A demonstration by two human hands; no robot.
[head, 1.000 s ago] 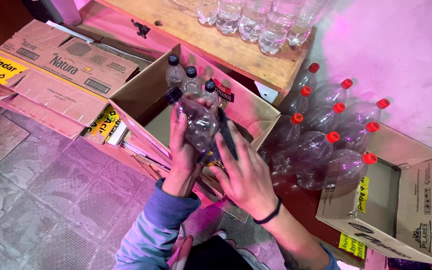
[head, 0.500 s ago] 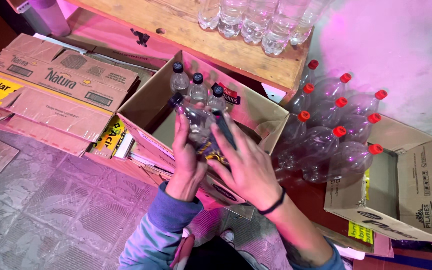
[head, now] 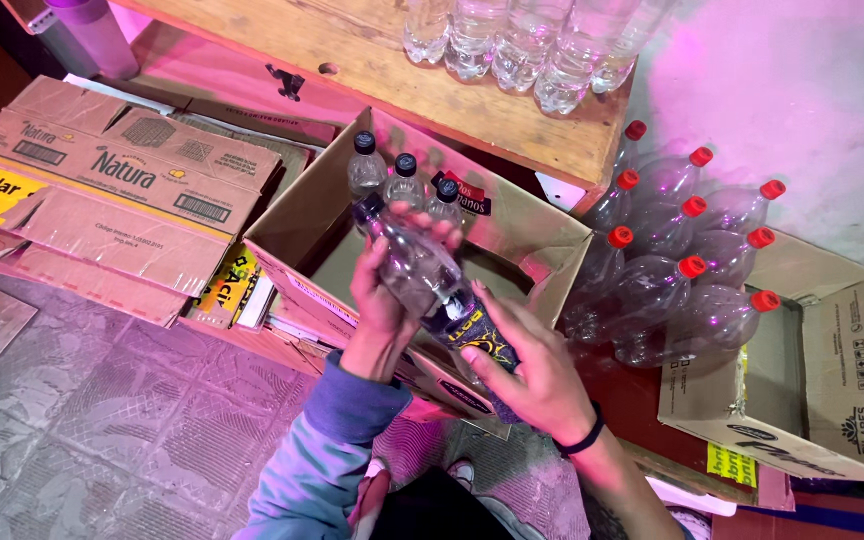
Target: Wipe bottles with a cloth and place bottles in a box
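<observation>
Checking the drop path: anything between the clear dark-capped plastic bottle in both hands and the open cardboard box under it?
Nothing visible blocks it. The left hand and right hand hold the clear dark-capped plastic bottle tilted over the open brown cardboard box. Three upright dark-capped bottles fill its far corner; the near floor looks bare.

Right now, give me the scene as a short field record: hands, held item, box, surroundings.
left hand: wrapped around the upper body of the clear plastic bottle
right hand: grips the bottle's labelled lower end
held item: dark cap, dark label, tilted, cap pointing away, over the box
open cardboard box: three dark-capped bottles upright in its far corner
right of box: red-capped clear bottles lying stacked
wooden shelf: a row of clear bottles standing on it
left: flattened cardboard boxes on the tiled floor
</observation>
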